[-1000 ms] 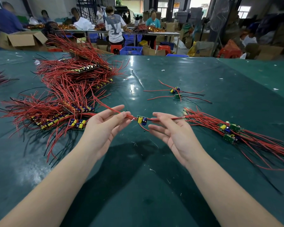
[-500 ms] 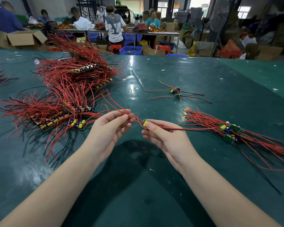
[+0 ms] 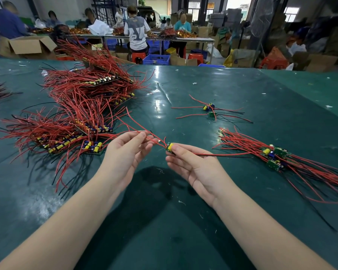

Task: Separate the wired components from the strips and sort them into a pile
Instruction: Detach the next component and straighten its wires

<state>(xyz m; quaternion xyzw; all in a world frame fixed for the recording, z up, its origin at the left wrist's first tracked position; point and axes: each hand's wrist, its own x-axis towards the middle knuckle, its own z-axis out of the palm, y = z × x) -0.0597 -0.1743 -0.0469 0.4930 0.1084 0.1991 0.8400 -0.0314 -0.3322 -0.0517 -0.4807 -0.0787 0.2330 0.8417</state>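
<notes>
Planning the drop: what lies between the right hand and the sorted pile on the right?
Head view: only a red wire trailing from the right hand toward the sorted pile over bare green table.

The table (image 3: 183,221) was covered in dark teal green. Beside it, on its left part, the strips (image 3: 74,139) were crowded with red wires, a few black, and yellow and blue parts. The small board (image 3: 169,147) was green with a yellow part. The pile (image 3: 275,154) on the table's right part was red-wired with green boards.
</notes>
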